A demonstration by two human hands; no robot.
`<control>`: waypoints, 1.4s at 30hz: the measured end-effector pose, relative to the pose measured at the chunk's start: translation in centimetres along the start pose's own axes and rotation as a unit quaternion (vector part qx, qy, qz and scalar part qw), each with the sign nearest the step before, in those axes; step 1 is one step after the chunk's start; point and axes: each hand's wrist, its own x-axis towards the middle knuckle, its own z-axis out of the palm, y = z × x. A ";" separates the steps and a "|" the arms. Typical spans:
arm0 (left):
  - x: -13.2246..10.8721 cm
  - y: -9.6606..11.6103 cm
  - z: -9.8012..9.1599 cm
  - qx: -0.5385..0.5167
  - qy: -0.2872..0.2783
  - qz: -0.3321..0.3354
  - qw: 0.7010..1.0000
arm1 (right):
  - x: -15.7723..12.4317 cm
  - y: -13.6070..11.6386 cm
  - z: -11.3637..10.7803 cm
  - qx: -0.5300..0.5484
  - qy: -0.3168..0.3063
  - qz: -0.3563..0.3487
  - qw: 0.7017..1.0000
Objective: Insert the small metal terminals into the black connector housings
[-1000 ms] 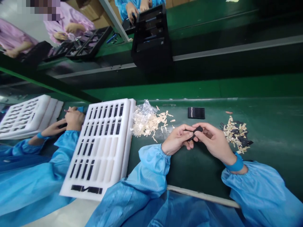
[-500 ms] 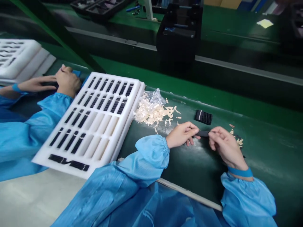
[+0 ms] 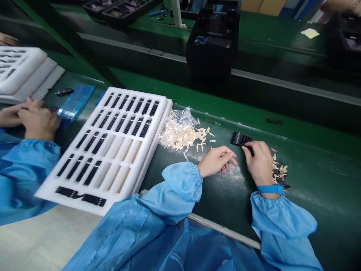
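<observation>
Toward the far edge of the green tabletop (image 3: 225, 205), reaching with the right hand (image 3: 261, 165) to the right end of black strips (image 3: 239, 139) laid lengthwise almost parallel to that edge, pale-banded toward the left. Now holding the left hand (image 3: 214, 162) apart, loosely open, after gripping a dark piece between both hands; cannot tell the right's grip.

Yellow slip (image 3: 310, 33) just lying on the far worktop (image 3: 267, 41), right of a black bin (image 3: 211, 52), cardboard (image 3: 272, 6) behind.
</observation>
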 end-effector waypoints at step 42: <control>-0.6 -0.6 -1.0 0.597 0.117 0.269 0.747 | -2.9 6.9 -9.5 -0.039 -0.028 0.328 0.944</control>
